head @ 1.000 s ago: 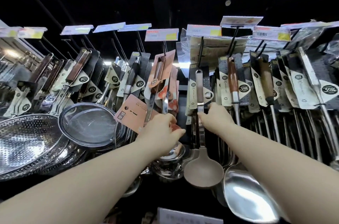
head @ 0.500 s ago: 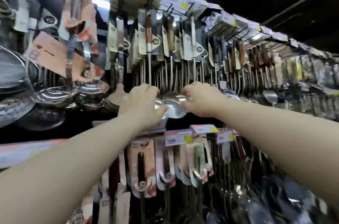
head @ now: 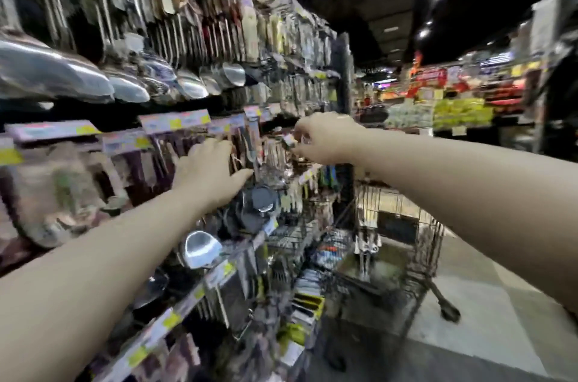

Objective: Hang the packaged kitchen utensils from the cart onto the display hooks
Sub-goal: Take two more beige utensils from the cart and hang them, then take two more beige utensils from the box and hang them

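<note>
The view is blurred by motion. My left hand lies with fingers spread against packaged utensils hanging on the middle row of display hooks, and grips nothing. To its right, my right hand hovers with curled fingers beside a small dark package top; the blur hides whether it pinches it. The wire cart stands on the aisle floor at lower right, with packaged utensils upright inside.
Steel ladles and spoons hang along the top row, with price tags below them. More packaged tools fill the lower hooks. Colourful shelves stand far down the aisle. The tiled floor opens to the right.
The view has swung right and down along the display, bringing the cart into sight. Both hands left the hanging ladles and dropped to the middle row.
</note>
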### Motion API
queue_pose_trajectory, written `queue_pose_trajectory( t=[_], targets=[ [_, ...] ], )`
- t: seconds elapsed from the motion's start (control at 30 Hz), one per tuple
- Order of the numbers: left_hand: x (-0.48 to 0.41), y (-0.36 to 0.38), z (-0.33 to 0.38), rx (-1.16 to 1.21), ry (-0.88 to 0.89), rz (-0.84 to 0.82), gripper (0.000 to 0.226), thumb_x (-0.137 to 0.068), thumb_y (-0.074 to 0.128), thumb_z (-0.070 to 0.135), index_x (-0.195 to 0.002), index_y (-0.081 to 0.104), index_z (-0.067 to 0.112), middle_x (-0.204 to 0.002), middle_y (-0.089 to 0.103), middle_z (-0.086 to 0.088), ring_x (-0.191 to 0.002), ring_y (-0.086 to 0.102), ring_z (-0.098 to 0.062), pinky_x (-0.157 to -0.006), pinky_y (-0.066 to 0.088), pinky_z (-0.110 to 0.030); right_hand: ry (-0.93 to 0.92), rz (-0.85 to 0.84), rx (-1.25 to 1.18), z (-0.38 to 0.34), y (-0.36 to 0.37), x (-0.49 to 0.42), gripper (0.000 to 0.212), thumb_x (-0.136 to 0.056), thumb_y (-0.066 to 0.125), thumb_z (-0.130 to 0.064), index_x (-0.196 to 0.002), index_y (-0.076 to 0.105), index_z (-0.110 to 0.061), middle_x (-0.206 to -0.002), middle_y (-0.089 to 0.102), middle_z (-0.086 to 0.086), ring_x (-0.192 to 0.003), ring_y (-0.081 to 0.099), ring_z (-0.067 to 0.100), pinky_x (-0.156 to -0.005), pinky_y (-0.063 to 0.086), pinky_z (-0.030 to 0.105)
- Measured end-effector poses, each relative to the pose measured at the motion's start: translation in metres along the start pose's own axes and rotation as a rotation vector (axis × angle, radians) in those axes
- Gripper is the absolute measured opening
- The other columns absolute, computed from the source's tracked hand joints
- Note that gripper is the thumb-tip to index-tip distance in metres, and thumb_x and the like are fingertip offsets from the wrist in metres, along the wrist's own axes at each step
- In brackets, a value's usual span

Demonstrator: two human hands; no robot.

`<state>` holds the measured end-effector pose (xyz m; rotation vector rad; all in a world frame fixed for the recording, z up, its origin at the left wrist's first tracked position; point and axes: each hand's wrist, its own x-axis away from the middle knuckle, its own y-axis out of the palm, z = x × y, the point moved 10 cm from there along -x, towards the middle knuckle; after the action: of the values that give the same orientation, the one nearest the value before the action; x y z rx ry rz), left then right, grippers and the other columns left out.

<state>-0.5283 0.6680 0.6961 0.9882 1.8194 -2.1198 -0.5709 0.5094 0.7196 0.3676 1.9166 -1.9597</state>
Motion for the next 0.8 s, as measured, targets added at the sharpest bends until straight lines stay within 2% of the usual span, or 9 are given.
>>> queue_pose_trajectory(
  t=[0.1,0.2,0.27,0.4,0.5,0.63,0.8],
  targets=[
    [-0.018,0.068,0.067,0.043,0.028,-0.088,0.055,-0.083,0.052,0.055,-0.116,0.051,0.011,-0.12,0.053,-0.013,-0.113,0.051,-0.035,-0.089,0.048,-0.047,0.073,-0.081,0.035,0.082,0.035,0.016,0.039,-0.093,0.048,-0.04,-0.124,0.052,-0.017,-0.125,0.057,0.009,-0.114,0.053,0.031,-0.089,0.043,0.039],
    [-0.035,0.134,0.136,0.084,0.03,-0.18,0.047,-0.084,0.05,0.055,-0.103,0.05,0.012,-0.113,0.054,-0.011,-0.104,0.053,-0.032,-0.08,0.049,-0.041,0.147,-0.16,0.026,0.164,0.072,0.029,0.04,-0.093,0.047,-0.041,-0.126,0.05,-0.018,-0.124,0.059,0.007,-0.113,0.054,0.031,-0.092,0.045,0.042],
    [-0.044,0.175,0.179,0.113,0.048,-0.226,0.046,-0.084,0.049,0.055,-0.102,0.049,0.013,-0.112,0.054,-0.011,-0.102,0.053,-0.032,-0.08,0.049,-0.041,0.183,-0.197,0.028,0.213,0.095,0.036,0.042,-0.093,0.047,-0.041,-0.129,0.049,-0.019,-0.126,0.058,0.006,-0.115,0.053,0.031,-0.093,0.043,0.042],
    [-0.054,0.246,0.245,0.159,0.061,-0.305,0.049,-0.084,0.047,0.057,-0.108,0.048,0.014,-0.116,0.053,-0.01,-0.107,0.051,-0.03,-0.085,0.049,-0.044,0.246,-0.247,0.013,0.292,0.148,0.051,0.037,-0.091,0.049,-0.041,-0.121,0.054,-0.021,-0.126,0.059,0.006,-0.117,0.053,0.031,-0.094,0.042,0.041],
    [-0.058,0.287,0.275,0.175,0.061,-0.332,0.052,-0.083,0.048,0.057,-0.113,0.049,0.014,-0.118,0.053,-0.009,-0.109,0.051,-0.03,-0.088,0.048,-0.045,0.271,-0.297,-0.025,0.331,0.187,0.056,0.033,-0.092,0.049,-0.04,-0.116,0.056,-0.019,-0.118,0.062,0.005,-0.105,0.058,0.027,-0.085,0.047,0.037],
    [-0.051,0.348,0.292,0.17,0.041,-0.376,0.053,-0.083,0.049,0.056,-0.115,0.05,0.014,-0.12,0.053,-0.009,-0.114,0.049,-0.03,-0.092,0.046,-0.045,0.293,-0.362,-0.092,0.365,0.241,0.054,0.038,-0.091,0.049,-0.043,-0.122,0.054,-0.021,-0.117,0.062,0.003,-0.107,0.058,0.026,-0.093,0.048,0.043],
    [-0.053,0.434,0.29,0.212,-0.023,-0.464,0.053,-0.086,0.046,0.053,-0.125,0.046,0.017,-0.128,0.049,-0.006,-0.121,0.044,-0.029,-0.098,0.04,-0.045,0.337,-0.435,-0.152,0.401,0.313,0.042,0.034,-0.091,0.048,-0.043,-0.117,0.055,-0.022,-0.117,0.063,0.004,-0.107,0.058,0.028,-0.095,0.047,0.046]
  ],
)
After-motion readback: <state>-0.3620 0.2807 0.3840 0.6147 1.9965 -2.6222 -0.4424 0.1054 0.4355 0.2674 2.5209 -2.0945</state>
